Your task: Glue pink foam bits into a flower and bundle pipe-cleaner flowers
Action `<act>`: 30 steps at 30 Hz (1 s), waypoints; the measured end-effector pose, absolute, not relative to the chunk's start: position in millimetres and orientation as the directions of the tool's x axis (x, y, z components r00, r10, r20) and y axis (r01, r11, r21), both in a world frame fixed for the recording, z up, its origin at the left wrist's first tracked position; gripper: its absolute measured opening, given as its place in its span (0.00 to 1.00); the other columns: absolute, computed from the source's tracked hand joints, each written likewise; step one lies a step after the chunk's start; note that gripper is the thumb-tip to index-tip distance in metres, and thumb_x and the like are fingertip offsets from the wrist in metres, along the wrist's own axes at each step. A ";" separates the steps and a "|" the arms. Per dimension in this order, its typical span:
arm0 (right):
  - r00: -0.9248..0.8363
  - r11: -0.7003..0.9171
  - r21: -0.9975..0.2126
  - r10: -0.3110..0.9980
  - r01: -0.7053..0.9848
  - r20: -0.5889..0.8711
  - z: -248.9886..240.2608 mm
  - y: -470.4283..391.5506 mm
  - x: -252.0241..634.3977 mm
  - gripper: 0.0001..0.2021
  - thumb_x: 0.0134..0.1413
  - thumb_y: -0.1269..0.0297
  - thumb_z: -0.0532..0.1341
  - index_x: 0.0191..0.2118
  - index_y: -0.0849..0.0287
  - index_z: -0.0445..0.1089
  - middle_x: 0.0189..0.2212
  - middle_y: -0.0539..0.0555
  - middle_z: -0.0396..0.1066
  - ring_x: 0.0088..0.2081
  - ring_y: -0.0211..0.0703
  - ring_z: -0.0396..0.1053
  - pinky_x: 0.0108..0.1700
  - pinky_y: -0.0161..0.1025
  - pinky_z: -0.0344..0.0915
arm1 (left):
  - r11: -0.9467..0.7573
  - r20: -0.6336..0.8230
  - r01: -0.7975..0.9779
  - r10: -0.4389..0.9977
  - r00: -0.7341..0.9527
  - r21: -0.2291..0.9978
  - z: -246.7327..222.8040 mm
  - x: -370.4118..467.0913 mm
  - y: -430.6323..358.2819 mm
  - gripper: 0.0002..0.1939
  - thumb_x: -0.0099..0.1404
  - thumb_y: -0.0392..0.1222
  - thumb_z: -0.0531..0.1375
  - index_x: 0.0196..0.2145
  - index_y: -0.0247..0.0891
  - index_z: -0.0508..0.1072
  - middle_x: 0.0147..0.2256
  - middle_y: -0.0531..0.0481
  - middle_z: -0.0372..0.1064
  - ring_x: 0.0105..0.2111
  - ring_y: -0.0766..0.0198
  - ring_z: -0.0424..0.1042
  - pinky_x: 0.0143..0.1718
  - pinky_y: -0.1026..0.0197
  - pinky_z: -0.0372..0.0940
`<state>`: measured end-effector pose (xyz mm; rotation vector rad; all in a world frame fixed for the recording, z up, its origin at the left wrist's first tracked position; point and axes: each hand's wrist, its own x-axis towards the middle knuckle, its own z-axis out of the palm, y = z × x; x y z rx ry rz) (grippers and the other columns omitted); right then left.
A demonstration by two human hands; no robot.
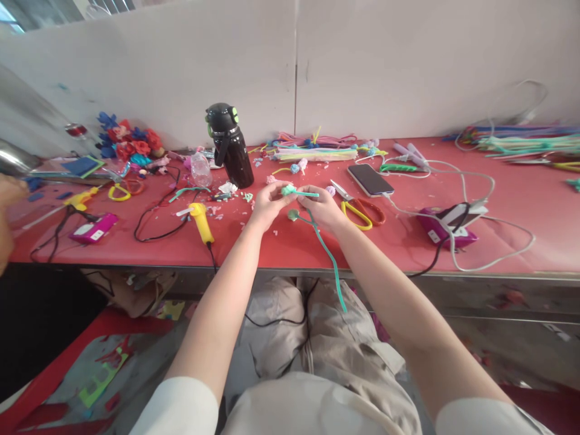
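Note:
Both my hands meet over the middle of the red table. My left hand (pixel 270 204) pinches a small mint-green pipe cleaner flower (pixel 289 190), made of fuzzy coils. My right hand (pixel 322 206) closes its fingers around the pipe cleaner stem that sticks out to the right of it. Below my hands, a second green pipe-cleaner piece with a rounded head (pixel 293 214) shows, and a long green strand (pixel 333 260) hangs past the table's front edge. Scissors (pixel 362 211) with yellow and orange handles lie beside my right hand.
A black bottle (pixel 233 151) stands behind my left hand. Left lie a yellow hot glue gun (pixel 201 223) and a purple box (pixel 93 228). A phone (pixel 370 180) on a white cable lies right, near bundled pipe cleaners (pixel 317 154). Another person's hand (pixel 6 205) shows at far left.

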<state>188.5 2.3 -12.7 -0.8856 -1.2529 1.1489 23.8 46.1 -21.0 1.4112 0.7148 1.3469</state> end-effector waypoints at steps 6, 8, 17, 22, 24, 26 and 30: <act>-0.058 0.253 -0.958 0.963 -0.139 0.263 -13.7 2.2 190.1 0.19 0.45 0.50 0.76 0.34 0.56 0.72 0.27 0.48 0.71 0.30 0.38 0.69 0.38 0.39 0.70 | -0.301 0.343 -0.208 0.916 0.207 0.931 -23.4 22.8 47.8 0.27 0.47 0.54 0.80 0.41 0.41 0.80 0.40 0.48 0.79 0.41 0.58 0.77 0.46 0.55 0.71; -0.040 0.306 -0.944 0.949 -0.126 0.313 -13.6 2.3 190.8 0.20 0.44 0.50 0.77 0.35 0.55 0.71 0.28 0.48 0.72 0.30 0.38 0.69 0.38 0.39 0.70 | -0.296 0.339 -0.209 0.917 0.211 0.932 -23.9 22.3 48.3 0.27 0.47 0.53 0.79 0.42 0.41 0.80 0.40 0.48 0.79 0.41 0.58 0.77 0.46 0.55 0.71; -0.068 0.468 -0.884 0.881 -0.012 0.468 -8.5 -0.7 189.6 0.17 0.52 0.54 0.70 0.45 0.55 0.75 0.38 0.54 0.77 0.37 0.44 0.73 0.44 0.42 0.70 | -0.284 0.340 -0.245 0.913 0.226 0.927 -22.6 21.9 47.1 0.27 0.47 0.55 0.80 0.41 0.41 0.80 0.37 0.50 0.78 0.39 0.61 0.77 0.41 0.59 0.70; -0.045 0.453 -0.891 0.890 -0.024 0.453 -8.3 -1.4 188.7 0.17 0.50 0.53 0.72 0.44 0.54 0.73 0.39 0.53 0.77 0.37 0.44 0.73 0.44 0.42 0.70 | -0.283 0.339 -0.239 0.910 0.238 0.929 -23.1 21.2 47.8 0.27 0.47 0.55 0.79 0.42 0.42 0.80 0.40 0.50 0.79 0.41 0.59 0.78 0.42 0.59 0.70; -0.036 0.458 -0.888 0.887 -0.034 0.460 -8.5 -1.4 188.8 0.17 0.50 0.52 0.72 0.43 0.54 0.73 0.38 0.53 0.76 0.37 0.43 0.73 0.43 0.42 0.70 | -0.281 0.339 -0.244 0.909 0.243 0.928 -23.6 20.9 48.5 0.27 0.48 0.54 0.79 0.42 0.42 0.81 0.40 0.50 0.79 0.41 0.60 0.77 0.41 0.60 0.70; -0.030 0.452 -0.891 0.891 -0.036 0.453 -8.7 -1.2 188.9 0.18 0.49 0.51 0.72 0.41 0.54 0.72 0.38 0.52 0.76 0.37 0.43 0.73 0.44 0.42 0.70 | -0.276 0.335 -0.246 0.910 0.243 0.929 -24.4 20.8 49.2 0.26 0.48 0.54 0.79 0.42 0.42 0.80 0.39 0.50 0.78 0.40 0.60 0.77 0.41 0.60 0.69; -0.028 0.429 -0.903 0.902 -0.043 0.430 -9.4 -0.3 188.7 0.18 0.48 0.51 0.73 0.40 0.54 0.72 0.38 0.52 0.76 0.36 0.43 0.73 0.43 0.42 0.70 | -0.276 0.333 -0.241 0.912 0.241 0.930 -26.5 20.4 51.0 0.26 0.49 0.55 0.79 0.42 0.42 0.80 0.41 0.50 0.79 0.41 0.59 0.78 0.42 0.60 0.70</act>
